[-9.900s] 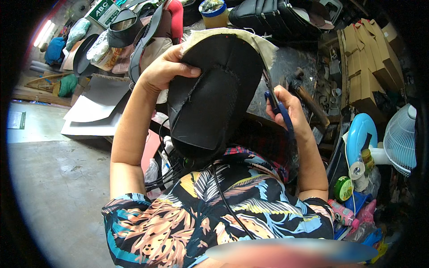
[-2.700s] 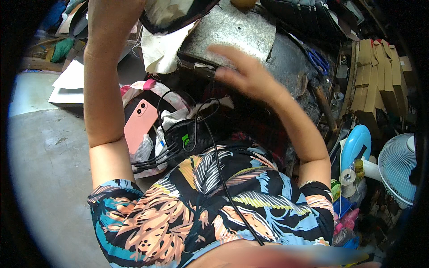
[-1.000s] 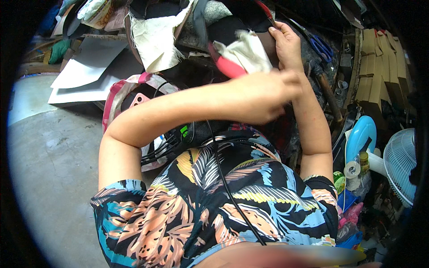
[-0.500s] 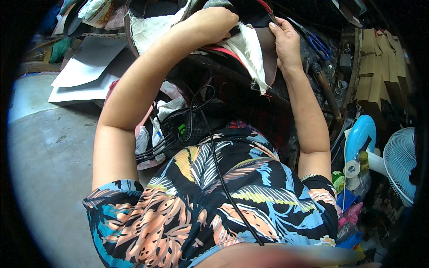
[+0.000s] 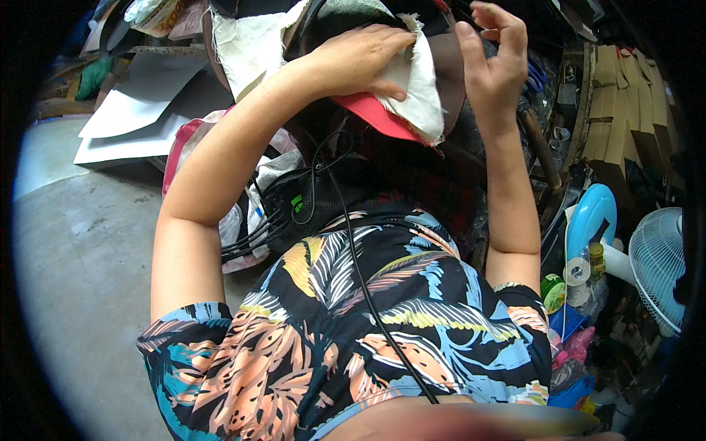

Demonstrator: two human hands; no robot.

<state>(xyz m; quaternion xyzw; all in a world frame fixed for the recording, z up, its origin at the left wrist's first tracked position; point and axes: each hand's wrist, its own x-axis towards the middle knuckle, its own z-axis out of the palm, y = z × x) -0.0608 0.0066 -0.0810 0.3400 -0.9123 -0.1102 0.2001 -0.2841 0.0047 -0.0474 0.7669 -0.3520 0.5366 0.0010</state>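
My left hand (image 5: 360, 59) lies flat, fingers spread, pressing a frayed piece of white cloth (image 5: 418, 95) down over the red brim (image 5: 375, 117) of the cap-like piece I am working on; I judge the flat palm is there to keep the cloth from sliding on the curved face beneath it. My right hand (image 5: 491, 66) is raised just beside the cloth's right edge, fingers loosely curled; whether it pinches anything I cannot tell, though a thin red-handled tool (image 5: 443, 6) pokes up close to it. The work sits at the far edge of my lap, propped against the clutter in front of me, with a second pale cloth (image 5: 254, 44) lying just to its left. A black cable (image 5: 360, 272) runs down my leaf-print shirt (image 5: 353, 323) from a dark box (image 5: 309, 202) near my knees. The grey concrete floor (image 5: 81, 250) stretches off to my left, with white card sheets (image 5: 140, 103) piled at its far side. On my right stand stacked brown cartons (image 5: 614, 103), a light-blue and white fan (image 5: 658, 257) and a roll of tape (image 5: 553, 292) among small bottles
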